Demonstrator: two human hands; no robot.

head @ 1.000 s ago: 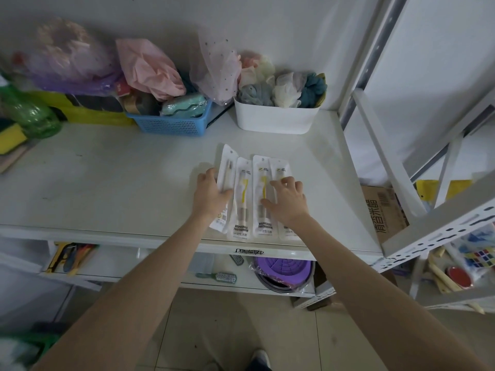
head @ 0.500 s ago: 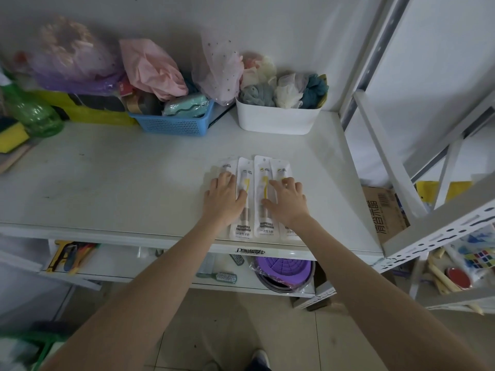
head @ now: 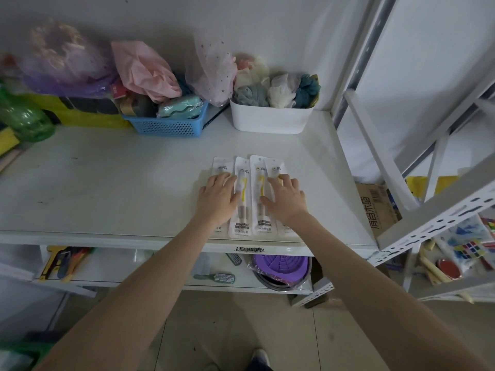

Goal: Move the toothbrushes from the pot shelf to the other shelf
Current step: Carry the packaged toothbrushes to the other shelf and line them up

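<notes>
Several packaged toothbrushes (head: 242, 199) in white sleeves lie side by side, upright in a neat row, near the front edge of the white shelf (head: 107, 188). My left hand (head: 218, 198) rests flat on the leftmost pack with its fingers spread. My right hand (head: 285, 199) lies flat on the rightmost pack, fingers spread too. The two middle packs show yellow brushes between my hands. Neither hand grips a pack.
A white tub of bath sponges (head: 270, 119) and a blue basket (head: 168, 124) stand at the back of the shelf, a green bottle (head: 24, 119) at the left. Below are a purple pot (head: 281, 269) and a hairbrush (head: 217, 277). A second rack (head: 439, 210) stands right.
My left hand slid the tilted leftmost pack straight against the others, then settled flat on it. My right hand barely moved.
</notes>
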